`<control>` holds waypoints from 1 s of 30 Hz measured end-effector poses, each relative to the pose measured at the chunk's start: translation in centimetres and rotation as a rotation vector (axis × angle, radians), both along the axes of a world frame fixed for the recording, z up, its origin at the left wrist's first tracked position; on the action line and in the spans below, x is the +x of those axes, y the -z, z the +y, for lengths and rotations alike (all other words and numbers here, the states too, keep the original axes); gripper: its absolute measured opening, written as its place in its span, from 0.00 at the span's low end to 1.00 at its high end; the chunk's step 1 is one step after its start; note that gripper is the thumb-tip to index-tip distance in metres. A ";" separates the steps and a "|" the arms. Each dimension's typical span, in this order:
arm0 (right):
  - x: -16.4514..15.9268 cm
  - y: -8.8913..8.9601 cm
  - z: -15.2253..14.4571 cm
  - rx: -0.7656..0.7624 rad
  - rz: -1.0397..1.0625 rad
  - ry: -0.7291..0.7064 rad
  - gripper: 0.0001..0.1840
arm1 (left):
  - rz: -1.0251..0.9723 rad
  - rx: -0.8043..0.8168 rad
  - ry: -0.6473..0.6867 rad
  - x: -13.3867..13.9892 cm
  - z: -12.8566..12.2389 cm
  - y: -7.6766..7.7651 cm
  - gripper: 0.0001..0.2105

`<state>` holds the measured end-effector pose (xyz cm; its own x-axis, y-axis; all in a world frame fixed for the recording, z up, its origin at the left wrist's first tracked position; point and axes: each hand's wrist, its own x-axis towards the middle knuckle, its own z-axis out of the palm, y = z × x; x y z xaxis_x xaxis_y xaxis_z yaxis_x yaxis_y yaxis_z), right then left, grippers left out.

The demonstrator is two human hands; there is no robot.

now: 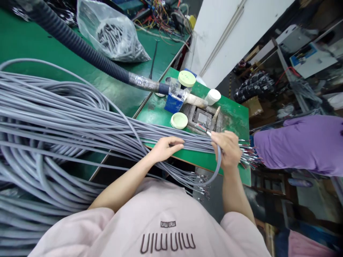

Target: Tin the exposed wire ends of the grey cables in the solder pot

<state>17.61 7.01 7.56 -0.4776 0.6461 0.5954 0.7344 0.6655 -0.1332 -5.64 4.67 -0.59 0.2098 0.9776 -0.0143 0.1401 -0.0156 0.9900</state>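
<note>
My right hand (227, 148) pinches one grey cable (218, 162) near its stripped end, and the cable loops down below the hand. Its thin bared wires (201, 126) point at the front edge of a dark square solder pot (203, 117); whether they touch it I cannot tell. My left hand (168, 147) lies at the near side of a thick bundle of grey cables (118, 123), thumb and fingers stretched out, gripping nothing. Beyond my right hand, stripped cable ends (249, 155) fan out over the bench's right end.
A corrugated hose (91, 53) reaches over the bench to a blue box (173, 103). Around the pot stand a pale shallow dish (179, 120), a round lid (187, 78) and a white cup (213, 96). Another person's purple sleeve (300, 144) is at the right.
</note>
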 end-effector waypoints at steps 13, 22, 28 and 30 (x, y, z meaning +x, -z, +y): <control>-0.8 6.0 -9.1 0.002 0.276 -0.132 0.25 | -0.687 -0.291 0.067 5.8 -3.4 -2.8 0.14; -0.9 6.4 -9.7 -0.039 0.305 -0.137 0.26 | -0.620 -0.277 0.026 5.8 -3.8 -2.9 0.14; -1.1 6.6 -9.9 -0.064 0.278 -0.197 0.24 | -0.638 -0.318 0.005 6.0 -3.9 -2.4 0.16; -1.2 6.6 -9.9 -0.087 0.294 -0.243 0.24 | -0.657 -0.333 -0.013 6.2 -4.0 -2.3 0.17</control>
<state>16.43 -2.93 0.98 -0.4396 0.5897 0.6775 0.4789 0.7920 -0.3787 0.52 0.71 1.73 0.2658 0.9458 -0.1864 -0.4851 0.2983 0.8220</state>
